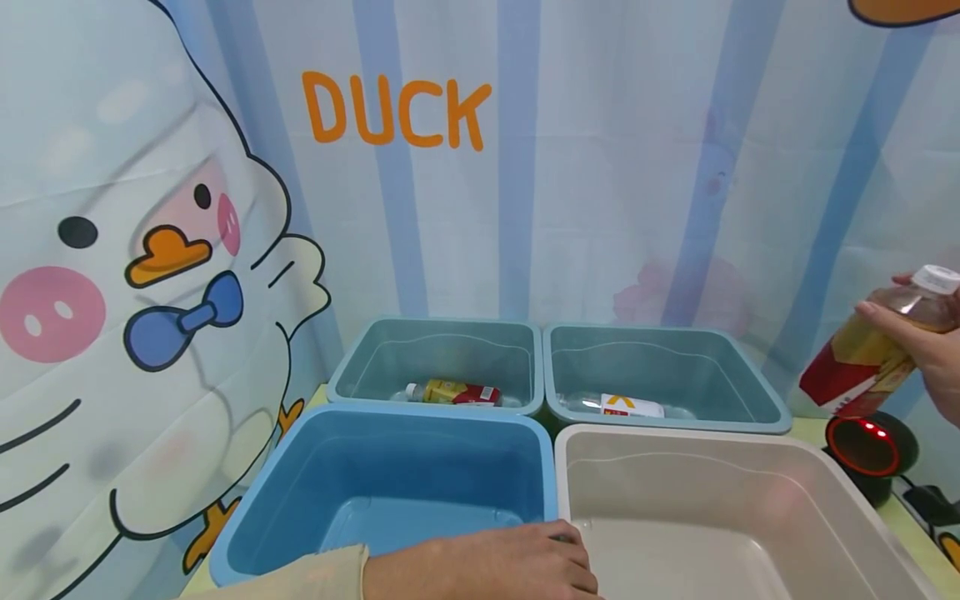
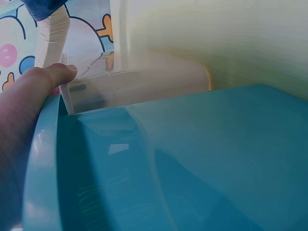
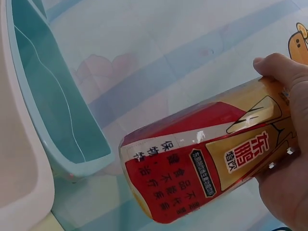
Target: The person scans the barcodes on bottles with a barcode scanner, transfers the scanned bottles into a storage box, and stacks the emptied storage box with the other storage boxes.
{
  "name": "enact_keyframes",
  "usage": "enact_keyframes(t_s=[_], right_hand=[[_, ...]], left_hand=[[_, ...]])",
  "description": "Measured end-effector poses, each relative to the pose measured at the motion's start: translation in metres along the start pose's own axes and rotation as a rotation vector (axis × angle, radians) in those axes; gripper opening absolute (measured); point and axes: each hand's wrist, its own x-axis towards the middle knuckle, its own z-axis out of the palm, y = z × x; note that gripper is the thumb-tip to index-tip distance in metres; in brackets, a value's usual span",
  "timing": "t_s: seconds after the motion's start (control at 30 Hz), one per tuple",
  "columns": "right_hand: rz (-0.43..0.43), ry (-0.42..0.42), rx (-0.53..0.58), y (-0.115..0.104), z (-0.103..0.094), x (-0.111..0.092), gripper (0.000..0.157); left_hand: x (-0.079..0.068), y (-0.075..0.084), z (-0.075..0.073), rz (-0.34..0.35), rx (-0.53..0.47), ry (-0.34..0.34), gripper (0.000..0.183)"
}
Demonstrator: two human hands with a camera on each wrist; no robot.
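On the right side of the head view, my right hand (image 1: pixel 933 354) holds a plastic drink bottle (image 1: pixel 862 362) with a white cap and a red and yellow label. The bottle is tilted, its base pointing down and left; in the right wrist view its label (image 3: pixel 207 159) faces the camera, with fingers (image 3: pixel 281 70) around its upper part. My left hand (image 1: pixel 517 562) is at the front, where the blue tub (image 1: pixel 300 467) meets the beige tub (image 1: pixel 675 446). Its fingers curl over the rim there, partly cut off by the frame edge. The left wrist view shows the thumb (image 2: pixel 60 73) above the blue rim.
Behind stand two grey-green tubs: the left one (image 1: pixel 435 329) contains a bottle (image 1: pixel 453 392) with a red and yellow label, the right one (image 1: pixel 660 337) a bottle (image 1: pixel 630 406) with a white label. A round dark device (image 1: pixel 873 450) glows red at right. A duck-printed curtain (image 1: pixel 600 167) hangs behind.
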Motion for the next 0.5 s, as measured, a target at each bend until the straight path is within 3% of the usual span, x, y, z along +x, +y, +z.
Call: enact_keyframes(t_s=[0.27, 0.5], right_hand=[[0.024, -0.026, 0.074, 0.014, -0.003, -0.001, 0.042], [0.06, -0.069, 0.393, 0.028, -0.004, -0.005, 0.037]], left_hand=[[-0.001, 0.0, 0.0, 0.01, 0.009, -0.002, 0.054], [-0.001, 0.0, 0.001, 0.002, -0.007, 0.006, 0.055]])
